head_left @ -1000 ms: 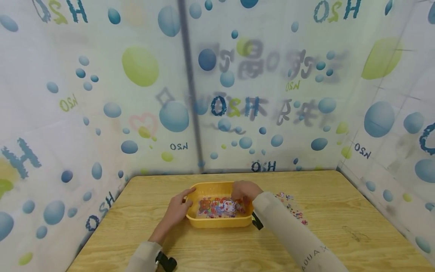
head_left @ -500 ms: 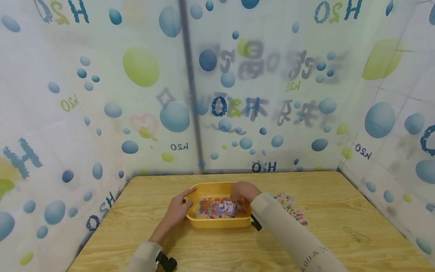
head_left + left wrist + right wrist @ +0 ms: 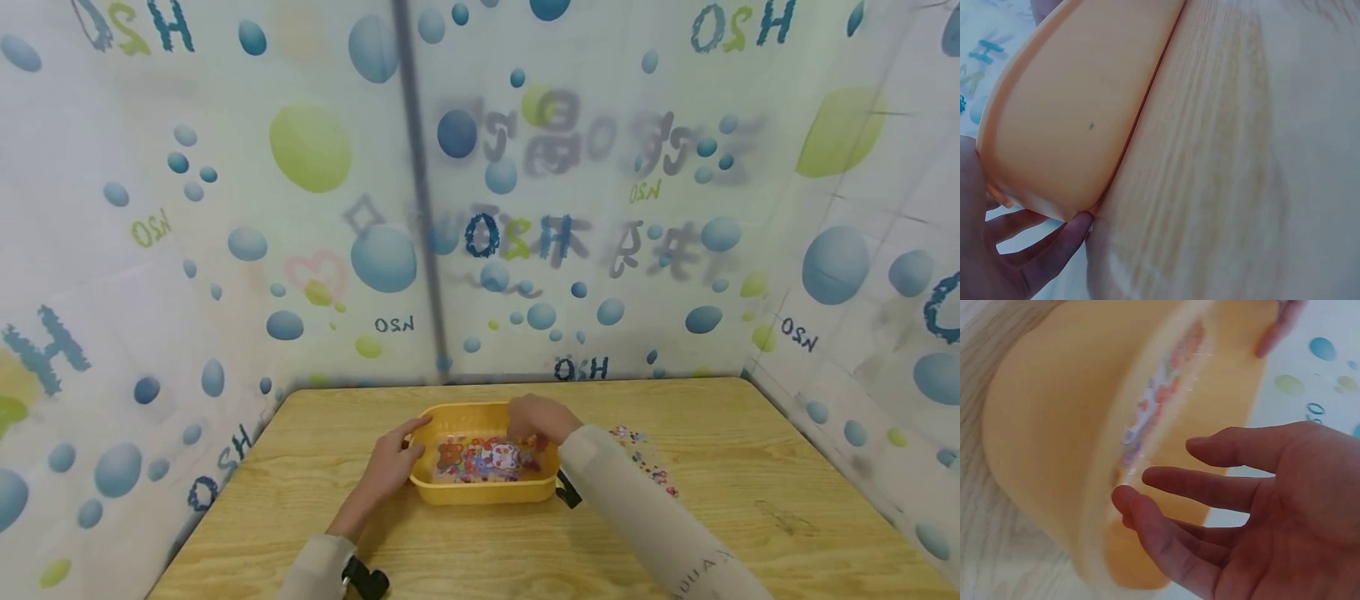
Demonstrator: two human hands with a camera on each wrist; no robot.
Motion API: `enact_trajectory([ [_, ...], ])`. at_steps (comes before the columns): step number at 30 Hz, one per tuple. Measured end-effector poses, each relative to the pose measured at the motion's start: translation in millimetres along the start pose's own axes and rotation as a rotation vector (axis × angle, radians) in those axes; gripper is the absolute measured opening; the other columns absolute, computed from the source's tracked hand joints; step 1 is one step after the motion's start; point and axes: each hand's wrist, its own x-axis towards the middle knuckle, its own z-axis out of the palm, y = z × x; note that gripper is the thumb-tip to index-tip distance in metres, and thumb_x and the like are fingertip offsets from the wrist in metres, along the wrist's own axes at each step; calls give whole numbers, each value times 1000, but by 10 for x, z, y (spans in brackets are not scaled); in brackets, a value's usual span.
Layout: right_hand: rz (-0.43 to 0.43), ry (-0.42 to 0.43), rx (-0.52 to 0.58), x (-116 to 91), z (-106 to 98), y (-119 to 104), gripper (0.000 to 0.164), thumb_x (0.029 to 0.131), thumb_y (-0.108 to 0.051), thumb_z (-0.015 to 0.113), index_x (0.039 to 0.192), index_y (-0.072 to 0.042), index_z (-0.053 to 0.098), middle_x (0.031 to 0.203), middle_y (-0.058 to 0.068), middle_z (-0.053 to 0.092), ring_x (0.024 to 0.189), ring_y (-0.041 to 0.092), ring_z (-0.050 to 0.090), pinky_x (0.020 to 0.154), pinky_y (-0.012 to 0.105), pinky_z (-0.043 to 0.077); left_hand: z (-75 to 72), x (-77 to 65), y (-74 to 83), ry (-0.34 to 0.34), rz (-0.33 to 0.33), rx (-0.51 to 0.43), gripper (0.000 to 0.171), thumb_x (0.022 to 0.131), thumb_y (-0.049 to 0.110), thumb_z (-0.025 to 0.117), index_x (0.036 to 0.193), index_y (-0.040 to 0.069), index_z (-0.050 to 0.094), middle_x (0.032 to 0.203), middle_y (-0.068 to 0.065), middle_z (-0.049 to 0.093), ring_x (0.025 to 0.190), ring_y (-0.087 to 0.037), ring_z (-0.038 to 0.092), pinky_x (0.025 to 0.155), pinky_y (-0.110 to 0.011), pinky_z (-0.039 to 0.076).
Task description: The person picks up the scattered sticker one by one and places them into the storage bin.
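A yellow plastic tub sits on the wooden table, holding a colourful flat piece printed with a bear and a white cartoon figure. My left hand grips the tub's left end, its fingers at the rim. In the left wrist view, the same hand has its fingertips against the tub's outer wall. Over the tub's right end, my right hand reaches in. The right wrist view shows that hand with loosely bent fingers and nothing visible between them. Whether its fingertips touch the printed piece I cannot tell.
Small multicoloured bits lie on the table right of the tub, partly behind the right sleeve. Walls printed with bubbles stand behind the table and at both sides. A faint outline marks the table at right.
My right hand has shifted slightly left and up inside the tub's right end. The left hand and the tub have stayed in place.
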Motion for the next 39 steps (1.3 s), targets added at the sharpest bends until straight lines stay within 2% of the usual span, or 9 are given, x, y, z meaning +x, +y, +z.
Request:
enact_trajectory([
  [5,-135,10,-12,-78,-128,22,12,95,-16,67,103,-7,65,94,9,65,76,25,70,70,32,61,-15,-5,-5,12,0,10,52,93,3,56,143,13,63,147,-18,60,63,-11,43,53,-24,37],
  [8,-226,29,-3,-132,-211,82,16,98,-18,65,104,-4,71,88,10,65,73,25,71,67,32,61,-14,-2,1,16,8,11,52,92,3,57,142,13,64,145,-18,62,63,-12,42,53,-24,37],
  [11,-289,54,21,-196,-294,200,21,100,-19,63,108,-3,74,93,12,70,73,26,73,65,33,61,5,2,1,12,11,12,53,91,3,57,142,13,64,145,-18,62,58,-8,37,53,-23,36],
  [14,-329,75,80,-281,-373,359,25,102,-20,62,114,-2,74,108,15,73,77,28,74,66,35,62,20,-7,-2,5,5,6,53,91,3,57,143,13,63,143,-19,63,52,-7,31,50,-23,35],
  [19,-366,133,177,-416,-451,722,29,102,-20,61,118,2,72,116,20,72,75,26,73,65,34,61,16,-15,0,12,-8,-3,53,91,3,56,143,13,64,135,-19,66,53,-8,34,48,-23,36],
  [23,-361,175,247,-483,-432,1093,30,103,-20,60,118,3,70,112,20,72,74,25,72,65,35,61,-6,5,-1,17,-3,1,53,91,3,57,143,14,64,133,-17,66,53,-8,34,49,-22,36],
  [29,-446,182,303,-568,-323,1573,28,103,-20,60,116,2,71,104,16,72,78,30,72,67,39,61,-15,14,-11,13,5,14,53,91,3,58,143,15,63,140,-17,64,51,-7,31,51,-22,35],
  [34,-432,247,262,-603,-212,1858,26,101,-17,62,114,3,72,102,17,73,81,27,69,66,35,59,-4,7,-14,17,3,19,52,91,3,57,142,13,64,145,-18,62,63,-11,42,56,-24,38],
  [39,-363,296,141,-636,-161,2084,26,96,-21,71,110,0,75,103,12,74,88,25,68,72,40,58,-3,14,-6,13,4,14,53,91,3,57,143,13,64,142,-18,63,59,-11,38,53,-24,37],
])
